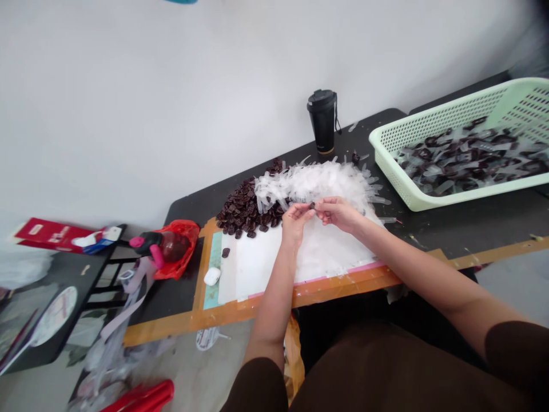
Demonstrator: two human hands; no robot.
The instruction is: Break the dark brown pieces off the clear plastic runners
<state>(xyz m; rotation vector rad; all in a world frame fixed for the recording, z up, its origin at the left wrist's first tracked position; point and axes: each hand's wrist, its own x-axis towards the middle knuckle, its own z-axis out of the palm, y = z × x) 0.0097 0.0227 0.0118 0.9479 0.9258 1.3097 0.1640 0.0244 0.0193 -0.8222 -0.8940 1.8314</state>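
Observation:
My left hand [297, 220] and my right hand [337, 212] meet above the white work surface [257, 266]. Between their fingertips is a small dark piece [313, 206], pinched from both sides. Just behind my hands lies a heap of translucent white strips [319, 180]. Left of that heap, a pile of dark brown pieces [242, 209] spreads over the table, and one loose dark piece [225, 252] lies apart near the left edge of the white surface.
A green basket [414, 197] of dark pieces with clear strips stands at the right. Behind the strips is a black cup [323, 123]. A white case [212, 276], a red tray [193, 229] holding a bottle [174, 246], and a red box [55, 234] are at the left.

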